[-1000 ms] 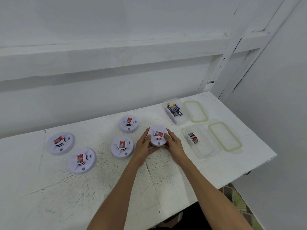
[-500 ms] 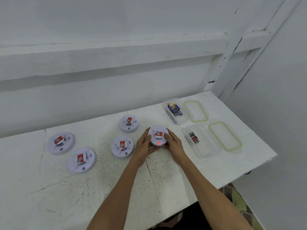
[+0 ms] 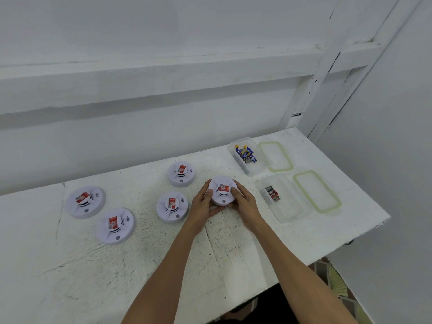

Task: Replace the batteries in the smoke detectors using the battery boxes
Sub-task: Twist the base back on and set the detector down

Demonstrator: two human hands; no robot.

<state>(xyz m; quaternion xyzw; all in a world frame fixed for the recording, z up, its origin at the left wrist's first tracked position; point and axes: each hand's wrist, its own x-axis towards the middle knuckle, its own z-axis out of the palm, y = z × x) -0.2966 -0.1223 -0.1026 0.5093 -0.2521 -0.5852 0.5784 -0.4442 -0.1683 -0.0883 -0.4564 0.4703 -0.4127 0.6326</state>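
Note:
A round white smoke detector with a red label lies on the white table, held between both hands. My left hand grips its left side and my right hand grips its right side, thumbs near its front edge. Several more detectors lie to the left: one behind, one beside my left hand, and two at far left, the back one and the front one. To the right stand two clear battery boxes, the far one with blue batteries, the near one with red-black batteries.
Two green-rimmed lids lie right of the boxes, the far lid and the near lid. The table ends close on the right at an edge by the wall corner. A white wall with a ledge runs behind.
A red light near the held detector's front edge was lit half a second ago and is off now. Both hands have stayed on the detector.

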